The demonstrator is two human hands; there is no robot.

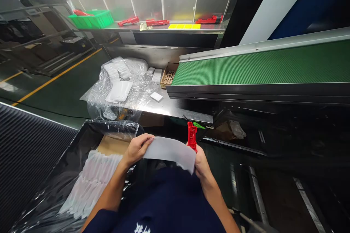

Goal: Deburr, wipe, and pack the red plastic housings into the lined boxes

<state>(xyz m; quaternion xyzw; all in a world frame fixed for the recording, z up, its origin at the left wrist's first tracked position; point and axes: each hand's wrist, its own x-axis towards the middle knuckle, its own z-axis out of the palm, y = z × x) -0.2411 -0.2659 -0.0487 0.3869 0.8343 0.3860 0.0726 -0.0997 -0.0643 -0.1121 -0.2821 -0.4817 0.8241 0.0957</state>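
Note:
My left hand [138,148] pinches one end of a white translucent foam bag [168,150], thumb on top. The bag stretches across in front of my body toward my right hand [201,161]. My right hand is closed round the lower end of a red plastic part [192,134], which stands upright above the fingers. The bag's right end lies against that hand; whether its fingers grip the bag too is hidden. Left of my forearm, a black-lined box [90,127] holds rows of wrapped white packets [94,178] and a piece of cardboard [115,145].
Ahead, a metal table [175,108] carries a pile of white foam bags [119,91] in clear plastic, beside a small cardboard box [164,80]. A green conveyor belt [259,63] runs right. Red parts [157,22] and a green bin [94,20] sit on a shelf behind.

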